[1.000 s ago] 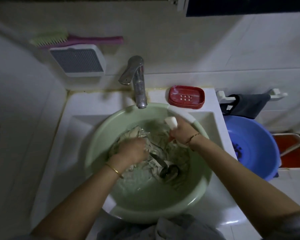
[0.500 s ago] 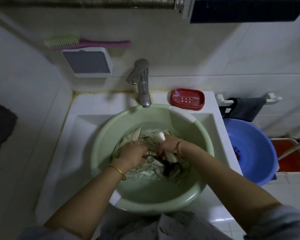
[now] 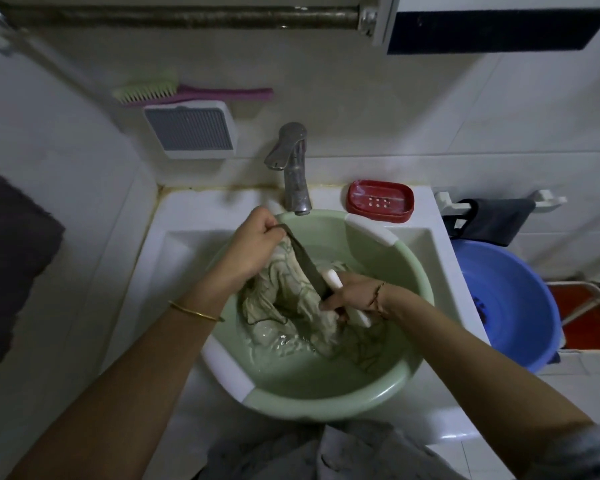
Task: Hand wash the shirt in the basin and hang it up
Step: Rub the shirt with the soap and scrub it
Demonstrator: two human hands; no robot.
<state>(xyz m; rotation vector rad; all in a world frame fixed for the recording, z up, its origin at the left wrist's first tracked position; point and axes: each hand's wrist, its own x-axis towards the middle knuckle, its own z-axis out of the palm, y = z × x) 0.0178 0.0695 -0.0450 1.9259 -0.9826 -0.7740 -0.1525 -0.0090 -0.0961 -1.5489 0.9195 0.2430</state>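
A pale green basin (image 3: 368, 389) sits in the white sink and holds soapy water. The wet, light patterned shirt (image 3: 284, 292) with a dark trim lies partly in the water. My left hand (image 3: 253, 237) grips the shirt's dark edge and holds it lifted near the basin's far rim, under the tap. My right hand (image 3: 350, 294) is lower, over the middle of the basin, curled round a white bar of soap (image 3: 335, 280) and pressed against the stretched fabric.
A chrome tap (image 3: 293, 168) stands behind the basin, with an empty red soap dish (image 3: 380, 201) to its right. A blue tub (image 3: 510, 299) and a red bucket (image 3: 589, 317) are on the right. A metal rail (image 3: 187, 17) runs overhead; a brush (image 3: 187, 93) sits on the wall.
My left hand has pulled the shirt's edge up and back toward the tap, stretching the fabric out of the water. My right hand with the soap stays low against the cloth.
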